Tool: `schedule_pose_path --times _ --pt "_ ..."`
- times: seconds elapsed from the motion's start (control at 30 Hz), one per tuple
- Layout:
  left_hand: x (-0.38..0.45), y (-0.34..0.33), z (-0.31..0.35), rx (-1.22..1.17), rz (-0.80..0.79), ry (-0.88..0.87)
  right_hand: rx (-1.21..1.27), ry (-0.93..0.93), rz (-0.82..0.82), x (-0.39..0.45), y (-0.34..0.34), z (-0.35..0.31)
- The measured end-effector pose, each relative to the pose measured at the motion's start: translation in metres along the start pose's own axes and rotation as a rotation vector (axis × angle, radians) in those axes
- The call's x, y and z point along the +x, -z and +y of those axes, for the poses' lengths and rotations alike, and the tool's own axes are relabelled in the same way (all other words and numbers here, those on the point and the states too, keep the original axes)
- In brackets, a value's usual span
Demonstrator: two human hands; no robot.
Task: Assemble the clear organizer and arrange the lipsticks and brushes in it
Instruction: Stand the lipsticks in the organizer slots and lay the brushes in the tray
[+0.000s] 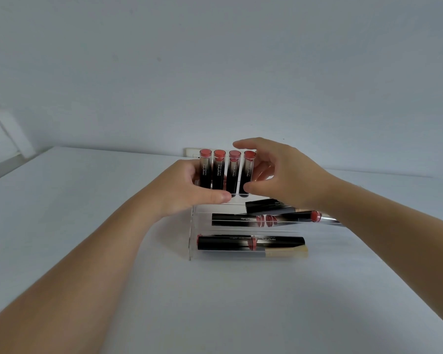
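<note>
A clear stepped organizer stands on the white table. On its top tier several black lipsticks with red caps stand upright in a row. My left hand wraps around the left side of that row, thumb pressed on the tier's front edge. To the right, my right hand curls around the rightmost upright lipstick, fingers apart, thumb near its base. More lipsticks lie flat on the middle tier and the bottom tier. A brush with a pale handle lies along the bottom tier's front.
A white wall rises just behind the table's far edge. A white socket plate sits on the wall behind the organizer. A white ledge shows at the far left. Bare table surface spreads in front of the organizer.
</note>
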State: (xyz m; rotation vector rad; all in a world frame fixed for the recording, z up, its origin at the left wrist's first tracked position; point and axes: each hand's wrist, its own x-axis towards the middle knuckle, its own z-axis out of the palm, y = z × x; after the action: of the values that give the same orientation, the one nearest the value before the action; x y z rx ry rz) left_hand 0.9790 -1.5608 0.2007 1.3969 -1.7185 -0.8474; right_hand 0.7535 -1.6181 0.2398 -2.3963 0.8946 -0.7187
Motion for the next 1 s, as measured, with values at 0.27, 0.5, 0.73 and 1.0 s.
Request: schedule_pose_path --times 0.27,0.5,0.73,1.0 --pt "0.0 0.0 -0.001 0.009 0.014 0.018 0.056 -0.013 -0.007 0.001 -0.001 0.0" --pt "-0.002 0.004 0.003 -0.086 -0.01 0.002 0.089 -0.013 0.018 0.004 -0.005 -0.006" --pt "-0.002 0.009 0.003 -0.116 -0.004 0.0 0.093 0.006 0.013 0.006 -0.009 -0.009" --pt "-0.002 0.008 0.004 -0.104 0.005 0.004 0.049 0.01 0.008 0.009 -0.009 -0.008"
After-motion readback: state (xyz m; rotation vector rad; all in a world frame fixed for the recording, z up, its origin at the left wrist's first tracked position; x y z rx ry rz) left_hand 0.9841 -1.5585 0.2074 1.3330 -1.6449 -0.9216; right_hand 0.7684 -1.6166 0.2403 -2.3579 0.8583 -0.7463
